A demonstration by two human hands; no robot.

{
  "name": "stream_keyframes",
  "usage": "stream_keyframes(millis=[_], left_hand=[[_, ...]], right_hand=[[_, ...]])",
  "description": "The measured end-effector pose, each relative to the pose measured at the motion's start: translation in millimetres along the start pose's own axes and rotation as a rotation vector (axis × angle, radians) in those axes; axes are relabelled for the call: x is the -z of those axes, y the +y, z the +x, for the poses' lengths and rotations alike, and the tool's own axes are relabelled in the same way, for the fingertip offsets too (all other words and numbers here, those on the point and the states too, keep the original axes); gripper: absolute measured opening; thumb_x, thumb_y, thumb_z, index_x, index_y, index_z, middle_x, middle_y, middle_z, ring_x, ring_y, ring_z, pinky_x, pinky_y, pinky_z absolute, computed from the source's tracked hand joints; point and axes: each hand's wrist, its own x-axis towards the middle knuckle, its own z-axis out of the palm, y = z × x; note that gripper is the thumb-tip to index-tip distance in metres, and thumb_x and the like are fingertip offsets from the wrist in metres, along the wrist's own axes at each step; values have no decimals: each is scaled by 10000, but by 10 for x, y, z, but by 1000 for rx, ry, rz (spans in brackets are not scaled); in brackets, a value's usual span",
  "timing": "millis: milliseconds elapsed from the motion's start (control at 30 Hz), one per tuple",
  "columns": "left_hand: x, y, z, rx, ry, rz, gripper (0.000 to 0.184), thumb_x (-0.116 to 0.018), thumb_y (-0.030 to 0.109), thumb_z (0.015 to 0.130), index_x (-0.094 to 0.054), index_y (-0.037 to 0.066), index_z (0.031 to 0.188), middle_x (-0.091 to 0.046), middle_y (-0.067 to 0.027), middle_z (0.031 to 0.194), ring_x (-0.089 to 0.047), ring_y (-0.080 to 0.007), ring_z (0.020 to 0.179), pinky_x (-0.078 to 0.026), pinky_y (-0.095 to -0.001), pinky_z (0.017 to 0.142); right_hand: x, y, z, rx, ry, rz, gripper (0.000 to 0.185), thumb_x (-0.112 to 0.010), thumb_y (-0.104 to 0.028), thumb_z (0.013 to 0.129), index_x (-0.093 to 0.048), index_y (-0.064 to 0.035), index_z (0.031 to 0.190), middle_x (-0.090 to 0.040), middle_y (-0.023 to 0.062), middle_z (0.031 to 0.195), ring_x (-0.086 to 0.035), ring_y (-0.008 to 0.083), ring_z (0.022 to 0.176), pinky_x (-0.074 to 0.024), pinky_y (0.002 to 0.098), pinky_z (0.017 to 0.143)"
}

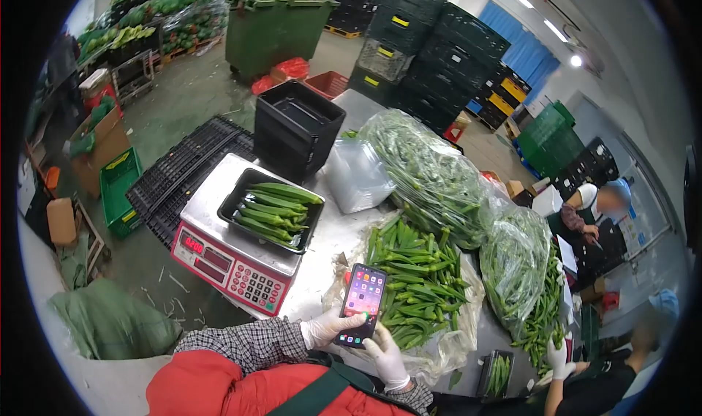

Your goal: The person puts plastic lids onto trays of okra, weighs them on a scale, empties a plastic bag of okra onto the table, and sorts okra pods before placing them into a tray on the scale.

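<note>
My left hand [326,328], in a white glove, grips the lower left side of a smartphone [363,296], its screen lit with app icons. From the right, my right hand [387,355], also gloved, is closed round the phone's lower right edge. Loose okra [420,284] lies on a plastic sheet just beyond the phone. To the left stands a red and silver scale [232,266] with red digits lit. On its plate rests a black tray [311,229] with a row of okra [272,212] in it.
Behind the scale are stacked black trays [296,134] and clear lids [358,174]. Bagged okra [424,167] fills the table's back right. At the right, a co-worker's gloved hand [559,357] is near okra and a small filled tray [497,374]; another person [589,207] stands beyond.
</note>
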Motion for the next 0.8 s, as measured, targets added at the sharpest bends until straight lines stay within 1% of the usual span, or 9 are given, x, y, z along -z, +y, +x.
stream_keyframes(millis=[100, 167, 200, 333, 433, 533, 633, 733, 800], left_hand=[[248, -3, -59, -119, 29, 138, 428, -669, 295, 845, -548, 34, 1162, -618, -51, 1012, -596, -117, 892, -494, -251, 765], [183, 193, -221, 25, 147, 265, 445, -669, 298, 845, -544, 23, 1171, -619, -52, 1023, -590, -112, 884, -486, -251, 773], [222, 212, -263, 12, 160, 217, 471, -654, 355, 849, -553, 18, 1162, -622, -55, 1022, -584, -114, 891, -476, -252, 780], [455, 206, -532, 187, 255, 394, 580, -564, 516, 860, -571, 14, 1149, -604, -54, 1008, -539, -117, 883, -441, -236, 732], [603, 350, -1057, 61, 327, 763, 595, -585, 445, 870, -523, -32, 1220, -612, -95, 1059, -547, -140, 959, -442, -255, 817], [673, 539, -1437, 18, 359, 692, 446, -566, 235, 914, -496, -40, 1257, -602, -110, 1170, -548, -149, 1088, -414, -261, 946], [680, 691, -1566, -59, 429, 676, 372, -558, 138, 911, -516, -46, 1231, -612, -111, 1144, -570, -156, 1054, -439, -275, 927], [648, 921, -1646, -241, 453, 598, 353, -615, 149, 876, -560, -30, 1175, -615, -93, 1114, -555, -125, 1044, -453, -266, 881], [669, 1256, -1599, -490, 474, 1108, 354, -656, 76, 785, -571, -38, 1109, -623, -137, 1021, -591, -215, 966, -470, -316, 849]], right_hand=[[-182, 335, 106, -8, 42, 47, 436, -514, -52, 895, -392, 52, 1301, -522, 114, 1212, -538, 185, 1071, -456, 303, 900], [-274, 370, 137, -92, -11, 143, 387, -504, -60, 898, -433, 52, 1261, -547, 119, 1173, -568, 195, 1026, -502, 321, 840], [-373, 289, 165, -135, -19, 257, 348, -496, -77, 902, -464, 45, 1226, -579, 126, 1125, -600, 216, 979, -537, 334, 754], [-462, 413, 468, -130, -51, 374, 305, -491, -63, 910, -495, 45, 1195, -602, 111, 1068, -629, 191, 867, -544, 279, 714], [-518, 392, 888, -320, -11, 217, 275, -479, -54, 907, -524, 16, 1169, -606, 52, 993, -582, 118, 731, -498, 236, 643], [-751, 411, 1310, -231, -24, 266, 250, -492, -53, 896, -539, 4, 1135, -601, 38, 954, -524, 92, 643, -443, 224, 579], [-883, 271, 1556, -293, 6, -24, 331, -512, -77, 890, -502, 11, 1209, -597, 56, 948, -552, 108, 654, -457, 235, 594], [-804, 621, 1688, -120, 89, -286, 394, -537, -153, 877, -500, 29, 1224, -637, 101, 942, -606, 159, 727, -485, 273, 648], [-700, 652, 1603, 220, 182, -665, 364, -542, -174, 873, -537, 22, 1180, -644, 147, 942, -627, 224, 803, -493, 305, 710]])
